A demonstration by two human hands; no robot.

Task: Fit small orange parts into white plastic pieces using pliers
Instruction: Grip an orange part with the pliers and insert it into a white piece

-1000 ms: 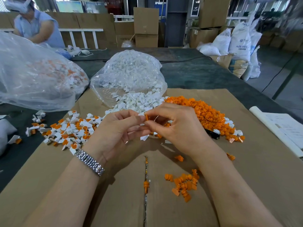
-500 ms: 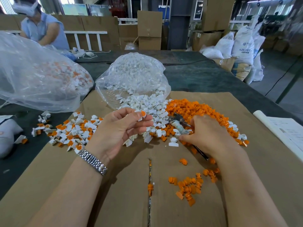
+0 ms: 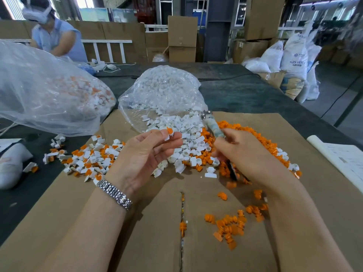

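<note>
We are seeing two hands, the left hand [image 3: 145,154] and the right hand [image 3: 249,156], one pair of pliers [image 3: 211,124], two clear bags [image 3: 163,95] of parts, one wristwatch [image 3: 115,194], and white pieces [image 3: 186,138] and orange parts [image 3: 229,226] too numerous for counting.

Bright, even daylight enters through the windows [image 3: 86,2] at the far wall, slightly blown out. Soft shadows fall under the hands. Wide-angle bending curves the edges; the right hand [image 3: 249,156] is motion-blurred.
</note>
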